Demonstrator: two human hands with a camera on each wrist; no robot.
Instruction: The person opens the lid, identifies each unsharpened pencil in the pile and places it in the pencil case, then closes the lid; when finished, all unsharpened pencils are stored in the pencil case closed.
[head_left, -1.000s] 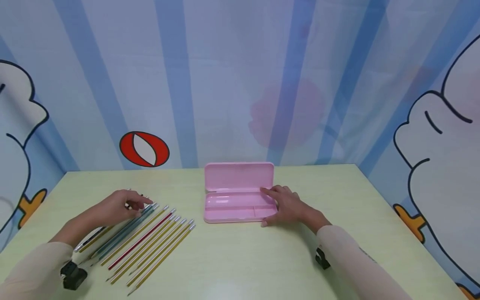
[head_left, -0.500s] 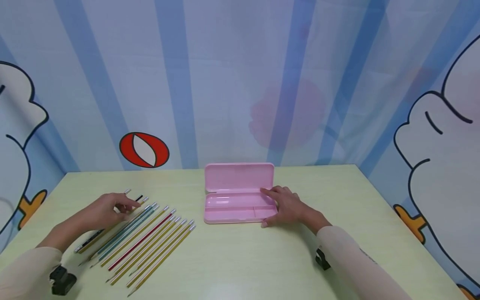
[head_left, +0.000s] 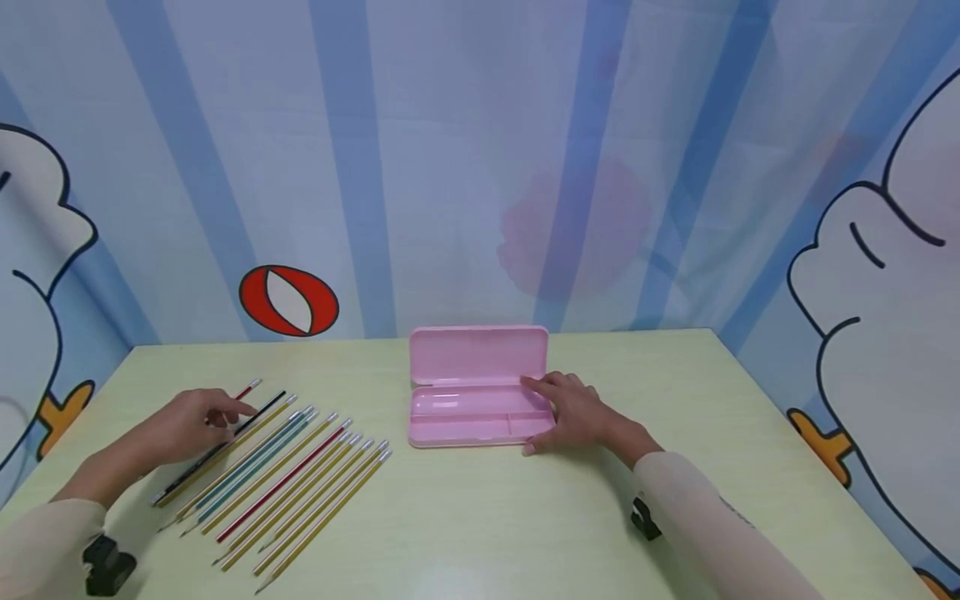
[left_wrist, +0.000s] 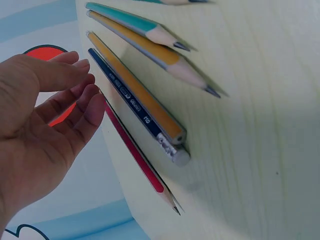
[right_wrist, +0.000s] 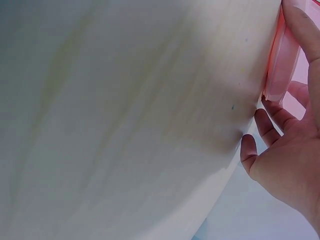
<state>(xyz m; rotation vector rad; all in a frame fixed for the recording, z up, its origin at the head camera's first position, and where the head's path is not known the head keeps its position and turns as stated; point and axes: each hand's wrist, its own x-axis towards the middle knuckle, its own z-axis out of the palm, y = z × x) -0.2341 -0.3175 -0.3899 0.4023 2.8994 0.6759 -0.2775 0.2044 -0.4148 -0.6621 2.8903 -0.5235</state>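
Note:
My left hand (head_left: 183, 425) hovers low over the far-left end of a row of pencils, its fingers loosely bent with nothing between them. Closest to it in the left wrist view are a red pencil (left_wrist: 134, 150), just below the fingertips, and a black pencil (left_wrist: 122, 90) with a white eraser. A yellow pencil (left_wrist: 145, 95) lies against the black one. On the right, an open pink pencil case (head_left: 480, 357) has its lid raised and nothing inside. My right hand (head_left: 577, 412) grips its right end, thumb at the front edge and forefinger near the hinge side.
Several more pencils lie slanted side by side on the pale wooden table (head_left: 465, 525), among them teal pencils (head_left: 255, 463), another red pencil (head_left: 288, 476) and a yellow pencil (head_left: 322, 522) outermost. A blue striped curtain (head_left: 465, 167) hangs behind the table's back edge.
My left hand has shifted leftward across the pencils, from over the teal ones to the black and far-left red ones, uncovering the pencils' upper ends. The right hand and case have stayed put.

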